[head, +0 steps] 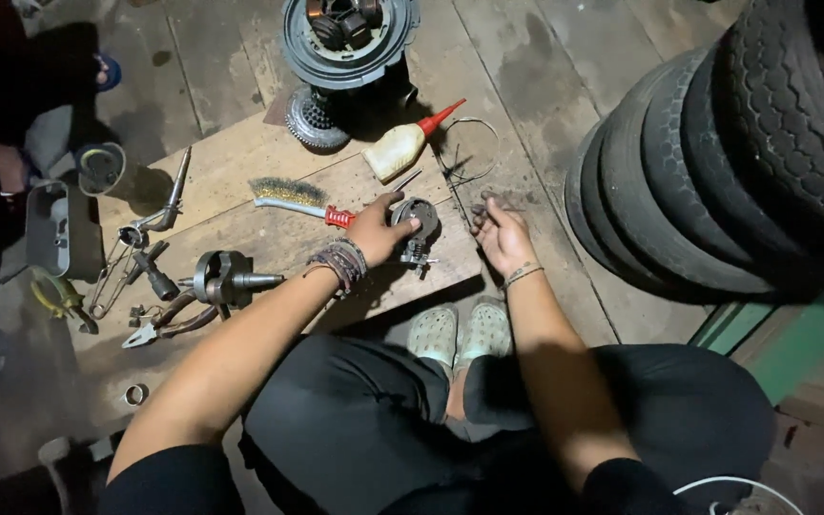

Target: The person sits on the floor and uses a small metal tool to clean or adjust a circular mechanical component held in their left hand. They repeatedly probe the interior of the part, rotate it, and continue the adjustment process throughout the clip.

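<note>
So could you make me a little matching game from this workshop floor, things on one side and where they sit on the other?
Things:
1. wire brush
2. squeeze bottle
3. tyres
4. round metal part

Places:
A. stacked at the right
B. under the left hand
C. on the board, just left of that hand
D. lying beyond the hands, red nozzle pointing up-right

Pairs: 1-C, 2-D, 3-A, 4-B

dull grey metal part (416,225) on worn, rough wooden board (240,172); matt ribbed rubber tyres (717,162); glossy plastic bottle (395,149).
</note>
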